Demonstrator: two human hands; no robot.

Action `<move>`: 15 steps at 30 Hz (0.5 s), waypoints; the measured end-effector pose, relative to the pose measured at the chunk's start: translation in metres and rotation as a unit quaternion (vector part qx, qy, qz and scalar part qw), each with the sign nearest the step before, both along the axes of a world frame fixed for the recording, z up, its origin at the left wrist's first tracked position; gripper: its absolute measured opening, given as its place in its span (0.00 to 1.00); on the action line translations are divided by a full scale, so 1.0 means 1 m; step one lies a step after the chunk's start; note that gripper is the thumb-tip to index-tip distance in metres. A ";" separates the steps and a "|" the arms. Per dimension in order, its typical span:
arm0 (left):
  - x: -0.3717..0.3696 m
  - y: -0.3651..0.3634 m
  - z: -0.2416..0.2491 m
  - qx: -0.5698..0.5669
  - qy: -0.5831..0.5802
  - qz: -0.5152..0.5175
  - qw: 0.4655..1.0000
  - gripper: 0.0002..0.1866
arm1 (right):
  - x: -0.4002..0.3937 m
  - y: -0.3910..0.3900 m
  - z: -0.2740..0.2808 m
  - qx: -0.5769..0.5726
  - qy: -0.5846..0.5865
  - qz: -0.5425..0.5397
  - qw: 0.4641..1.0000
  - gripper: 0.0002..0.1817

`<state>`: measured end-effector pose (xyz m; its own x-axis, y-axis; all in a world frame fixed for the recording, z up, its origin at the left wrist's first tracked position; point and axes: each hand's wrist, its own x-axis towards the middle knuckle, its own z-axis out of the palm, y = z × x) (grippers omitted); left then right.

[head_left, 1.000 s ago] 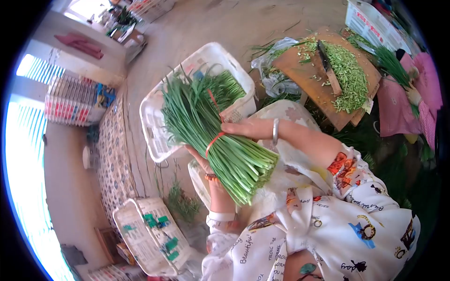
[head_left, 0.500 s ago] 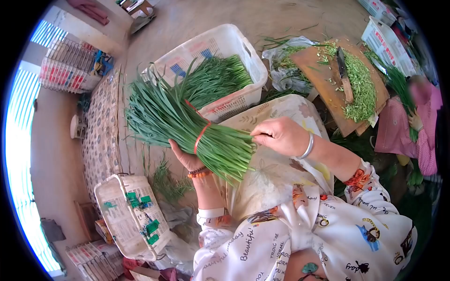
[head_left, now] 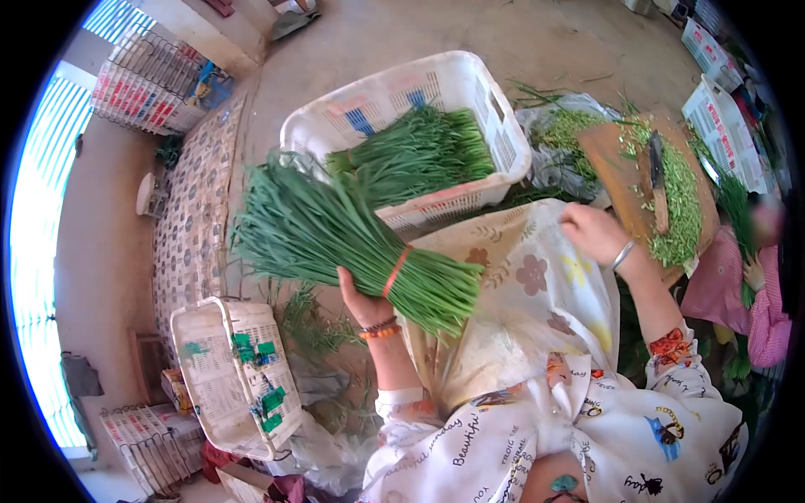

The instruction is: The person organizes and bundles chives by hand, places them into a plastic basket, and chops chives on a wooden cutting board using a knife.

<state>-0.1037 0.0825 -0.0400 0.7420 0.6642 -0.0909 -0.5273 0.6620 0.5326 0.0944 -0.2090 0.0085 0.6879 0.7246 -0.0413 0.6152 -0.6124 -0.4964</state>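
Observation:
My left hand (head_left: 366, 303) holds a bunch of garlic chives (head_left: 335, 230) from below, the thumb up along its side. A red band (head_left: 397, 270) wraps the bunch near the cut ends, which point right; the leaves fan out to the left. My right hand (head_left: 594, 235) is apart from the bunch, above the right side of the flower-patterned apron (head_left: 495, 293). Its fingers are curled together, and anything inside them is hidden. Behind the bunch, a white crate (head_left: 503, 142) holds more chives (head_left: 419, 151).
A wooden board (head_left: 616, 180) at the right carries a knife (head_left: 658, 180) and chopped green pieces (head_left: 681, 205). Another person (head_left: 767, 298) at the far right holds greens. A white basket (head_left: 197, 369) with a handle stands at lower left, beside plastic sheeting and loose stalks (head_left: 310, 318).
My right hand has left the cut ends of the bunch and moved right, toward the board. My left hand still holds the bunch. The view has shifted slightly.

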 end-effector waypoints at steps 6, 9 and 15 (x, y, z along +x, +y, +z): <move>0.012 0.003 0.016 0.019 0.136 0.008 0.990 0.25 | -0.032 0.116 0.045 0.235 -0.063 0.236 0.941 0.15; 0.010 0.025 0.030 0.065 0.140 -0.142 0.978 0.23 | -0.041 0.154 0.058 0.297 -0.177 0.289 0.893 0.16; -0.007 0.042 0.071 0.167 0.241 -0.174 0.940 0.20 | -0.067 0.187 0.036 0.231 -0.262 0.315 0.883 0.25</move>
<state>-0.1105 0.1244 0.0307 0.8457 0.4405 -0.3012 0.0459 0.5023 0.8635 0.0278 -0.0220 0.0442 -0.0203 0.8265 0.5626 0.9805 0.1265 -0.1505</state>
